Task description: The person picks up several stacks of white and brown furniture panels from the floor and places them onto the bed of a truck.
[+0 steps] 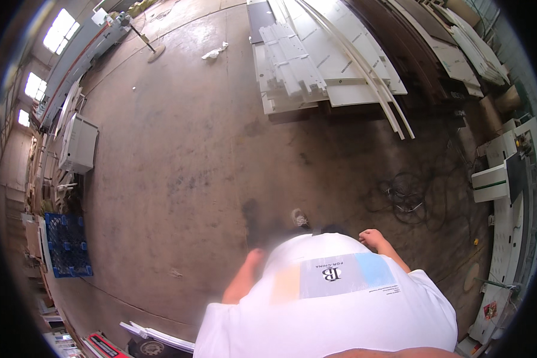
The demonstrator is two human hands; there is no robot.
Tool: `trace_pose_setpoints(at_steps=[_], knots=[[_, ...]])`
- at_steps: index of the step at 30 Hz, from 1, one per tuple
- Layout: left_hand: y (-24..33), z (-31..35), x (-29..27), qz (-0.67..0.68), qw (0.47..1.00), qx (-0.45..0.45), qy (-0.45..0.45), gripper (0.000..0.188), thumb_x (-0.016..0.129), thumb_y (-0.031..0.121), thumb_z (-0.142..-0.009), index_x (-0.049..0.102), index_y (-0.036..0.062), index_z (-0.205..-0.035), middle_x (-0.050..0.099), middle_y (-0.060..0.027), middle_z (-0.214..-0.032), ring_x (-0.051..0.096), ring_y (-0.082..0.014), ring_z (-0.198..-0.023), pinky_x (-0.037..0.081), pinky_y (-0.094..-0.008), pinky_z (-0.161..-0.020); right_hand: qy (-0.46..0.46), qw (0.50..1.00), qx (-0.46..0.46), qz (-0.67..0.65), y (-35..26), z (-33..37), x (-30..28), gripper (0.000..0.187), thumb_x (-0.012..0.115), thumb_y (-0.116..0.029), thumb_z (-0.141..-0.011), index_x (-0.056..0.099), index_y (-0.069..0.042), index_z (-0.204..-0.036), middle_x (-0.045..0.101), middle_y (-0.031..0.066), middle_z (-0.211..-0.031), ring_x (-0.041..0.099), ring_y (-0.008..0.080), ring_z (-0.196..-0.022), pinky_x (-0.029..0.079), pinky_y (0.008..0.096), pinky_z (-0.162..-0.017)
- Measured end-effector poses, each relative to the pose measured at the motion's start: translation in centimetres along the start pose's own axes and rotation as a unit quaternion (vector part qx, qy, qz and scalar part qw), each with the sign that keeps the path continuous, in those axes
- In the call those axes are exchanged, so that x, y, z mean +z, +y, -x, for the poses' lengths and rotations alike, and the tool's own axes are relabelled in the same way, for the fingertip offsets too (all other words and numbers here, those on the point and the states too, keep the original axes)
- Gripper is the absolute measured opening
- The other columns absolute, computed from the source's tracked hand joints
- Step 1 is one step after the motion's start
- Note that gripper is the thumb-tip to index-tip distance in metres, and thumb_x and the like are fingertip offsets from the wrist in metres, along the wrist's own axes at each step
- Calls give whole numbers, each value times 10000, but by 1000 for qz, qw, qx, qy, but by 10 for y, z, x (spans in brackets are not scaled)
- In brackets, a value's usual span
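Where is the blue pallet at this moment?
In the head view, the blue pallet is on the left side, below the white cabinet in the picture.

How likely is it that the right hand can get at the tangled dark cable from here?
Probably not without stepping closer and bending: the right hand hangs beside the body, while the tangled dark cable lies on the floor, ahead and to the right. Nothing visible blocks the way.

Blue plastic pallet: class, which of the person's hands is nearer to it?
Left. The left hand is on the side of the white shirt toward the blue plastic pallet, well short of it; the right hand is on the shirt's far side, farther away.
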State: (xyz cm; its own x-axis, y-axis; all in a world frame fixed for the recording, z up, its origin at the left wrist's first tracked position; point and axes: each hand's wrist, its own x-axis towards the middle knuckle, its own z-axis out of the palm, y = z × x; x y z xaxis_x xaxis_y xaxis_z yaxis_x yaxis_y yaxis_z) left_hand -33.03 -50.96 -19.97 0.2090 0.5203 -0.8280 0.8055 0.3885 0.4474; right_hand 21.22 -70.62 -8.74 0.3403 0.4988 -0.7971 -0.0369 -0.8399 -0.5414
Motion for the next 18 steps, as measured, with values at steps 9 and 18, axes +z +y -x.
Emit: trace_pose_setpoints(at_steps=[9,18], knots=[[324,-129,-224,35,989,105,95,391,647,280,-911,684,36,-1214,721,-145,-1146,693,-239,-1015,537,-376,-899,55,971,86,-218,-145,-133,17,237,663,-226,-922,709,-25,-1039,715,84,-881,638,152,-676,497,313,-577],[483,-201,-308,-101,990,92,40,342,643,232,-954,655,24,-1225,725,-131,-1061,697,-209,-940,552,-365,-837,3,975,54,-215,-323,-361,16,154,635,-225,-934,672,-76,-929,656,21,-777,569,112,-597,418,274,-500]])
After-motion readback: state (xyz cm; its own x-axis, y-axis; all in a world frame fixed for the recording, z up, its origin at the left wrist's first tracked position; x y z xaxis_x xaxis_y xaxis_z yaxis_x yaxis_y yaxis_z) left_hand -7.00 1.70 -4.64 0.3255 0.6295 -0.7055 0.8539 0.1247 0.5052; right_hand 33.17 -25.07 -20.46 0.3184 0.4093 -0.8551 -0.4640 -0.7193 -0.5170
